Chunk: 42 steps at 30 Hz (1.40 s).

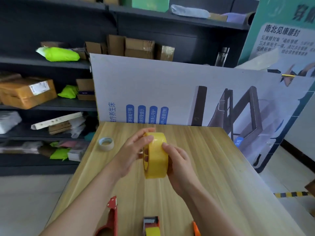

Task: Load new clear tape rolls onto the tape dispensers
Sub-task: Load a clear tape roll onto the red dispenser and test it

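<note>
Here, yellowish translucent tape roll (156, 155) stands on edge.

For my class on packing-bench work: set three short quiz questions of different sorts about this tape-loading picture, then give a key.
1. True or false: the yellow tape roll is lying flat on the wooden table.
2. Multiple choice: the nearly empty tape roll sits (A) to the left of the hands, (B) on a dispenser, (C) on the shelf.
3. Fill in: the dispenser near the left forearm, at the table's near edge, is coloured ____.

Key:
1. False; the left hand and right hand hold it on edge above the table.
2. A
3. Red
</note>
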Motion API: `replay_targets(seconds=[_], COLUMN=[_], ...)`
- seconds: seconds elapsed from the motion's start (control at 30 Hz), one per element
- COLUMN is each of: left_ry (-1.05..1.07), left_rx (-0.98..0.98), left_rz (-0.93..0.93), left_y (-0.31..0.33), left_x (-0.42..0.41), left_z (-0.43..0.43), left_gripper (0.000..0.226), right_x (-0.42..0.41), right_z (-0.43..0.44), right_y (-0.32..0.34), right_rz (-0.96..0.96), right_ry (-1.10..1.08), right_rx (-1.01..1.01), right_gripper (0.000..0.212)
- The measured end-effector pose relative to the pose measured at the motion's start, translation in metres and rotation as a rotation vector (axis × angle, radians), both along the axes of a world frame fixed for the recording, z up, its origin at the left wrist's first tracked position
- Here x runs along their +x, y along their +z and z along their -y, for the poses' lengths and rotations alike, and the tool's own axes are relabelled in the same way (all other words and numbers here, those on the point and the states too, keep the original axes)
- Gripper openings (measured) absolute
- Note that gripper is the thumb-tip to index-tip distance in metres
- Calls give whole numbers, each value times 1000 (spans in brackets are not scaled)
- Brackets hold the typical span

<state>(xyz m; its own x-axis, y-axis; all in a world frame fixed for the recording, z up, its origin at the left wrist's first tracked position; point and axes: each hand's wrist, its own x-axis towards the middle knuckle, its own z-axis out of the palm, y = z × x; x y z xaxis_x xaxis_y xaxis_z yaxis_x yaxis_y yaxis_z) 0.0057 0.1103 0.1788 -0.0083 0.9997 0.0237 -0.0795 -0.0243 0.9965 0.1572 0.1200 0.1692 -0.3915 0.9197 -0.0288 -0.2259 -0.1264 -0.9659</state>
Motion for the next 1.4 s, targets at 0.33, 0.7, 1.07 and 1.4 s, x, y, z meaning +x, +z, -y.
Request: replay_targets(seconds=[0.33,0.7,1.07,1.4], left_ry=[164,207,289,309], left_rx=[-20,198,398,336], left_rz=[34,-5,-409,-813], left_y=[19,22,41,58], left_x=[9,10,-18,-52], left_z=[29,54,68,86], left_gripper=[52,35,34,77], right_x=[0,-2,-29,-60], right_z=[17,36,40,50], right_y=[22,31,44,48], right_rz=[-69,-99,-32,104], right_ry=[224,217,169,141], right_rx=[150,235,169,125], right_gripper=[34,26,36,51])
